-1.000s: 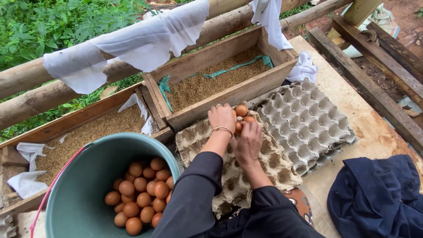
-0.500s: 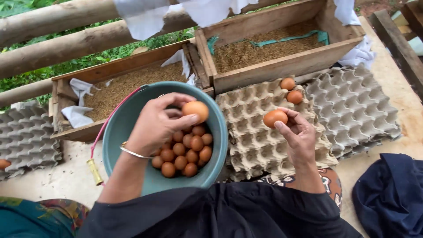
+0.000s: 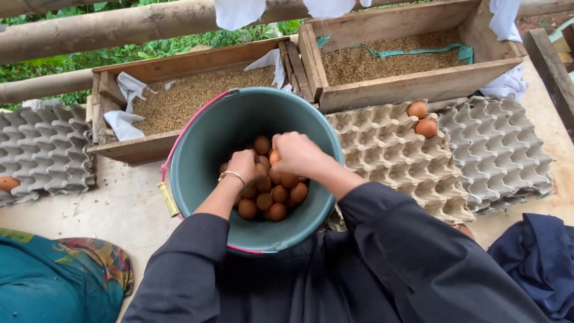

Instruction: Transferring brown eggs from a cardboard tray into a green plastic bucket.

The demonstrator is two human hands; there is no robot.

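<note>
Both my hands reach down into a teal bucket [image 3: 197, 173] with a pink handle. It holds several brown eggs [image 3: 272, 200]. My left hand [image 3: 242, 167], a bracelet on its wrist, rests knuckles-up on the egg pile with its fingers hidden among the eggs. My right hand [image 3: 299, 154] is curled around a brown egg [image 3: 275, 158] that peeks out by the thumb. Right of the bucket lies a brown pulp egg tray [image 3: 388, 155] with two eggs [image 3: 422, 118] in its far corner cups.
Grey egg trays lie at the right [image 3: 508, 149] and at the left [image 3: 42, 149], where one egg [image 3: 7, 183] sits at the edge. Two wooden boxes of husk [image 3: 191, 96] [image 3: 388, 60] stand behind, under log rails. Dark cloth [image 3: 538, 263] lies at the right, patterned fabric [image 3: 60, 275] at the left.
Half a second ago each hand held an egg up, the left over the bucket and the right over the brown tray. Now both hands are down inside the bucket.
</note>
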